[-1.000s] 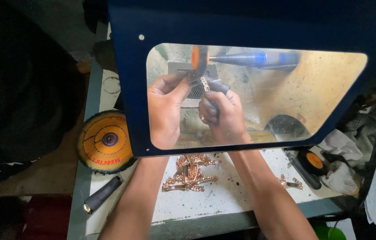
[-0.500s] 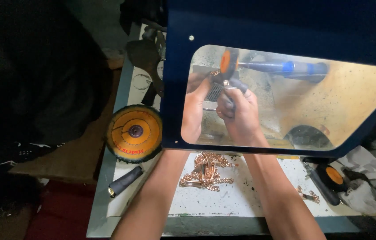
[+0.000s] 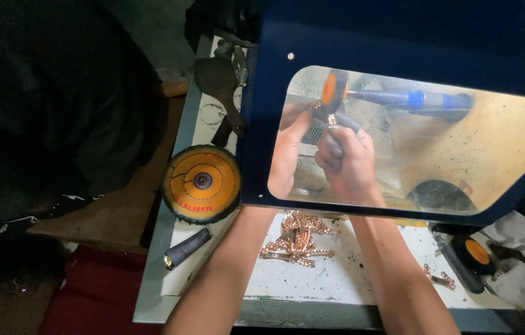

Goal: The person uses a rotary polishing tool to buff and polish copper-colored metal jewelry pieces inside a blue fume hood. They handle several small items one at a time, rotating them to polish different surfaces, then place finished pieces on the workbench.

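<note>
Across the earlier pictures the view swings leftward, so the hands now sit right of centre behind the clear shield (image 3: pixel 461 155). The left hand (image 3: pixel 290 152) and right hand (image 3: pixel 346 164) reach higher, bringing the small metal piece (image 3: pixel 332 119) up against the orange buffing wheel (image 3: pixel 330 90) just above them.

Shiny copper-coloured metal chains (image 3: pixel 297 239).

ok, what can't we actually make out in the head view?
- Small metal piece held at the orange buffing wheel: mostly covered by the fingers of the left hand and right hand; too small to identify.
- Wheel's drive: hidden behind the dark blue shield frame.
- Right end of the white bench: cut off by the picture edge.
- Heap of copper-coloured chains: the links are too small to count.
</note>
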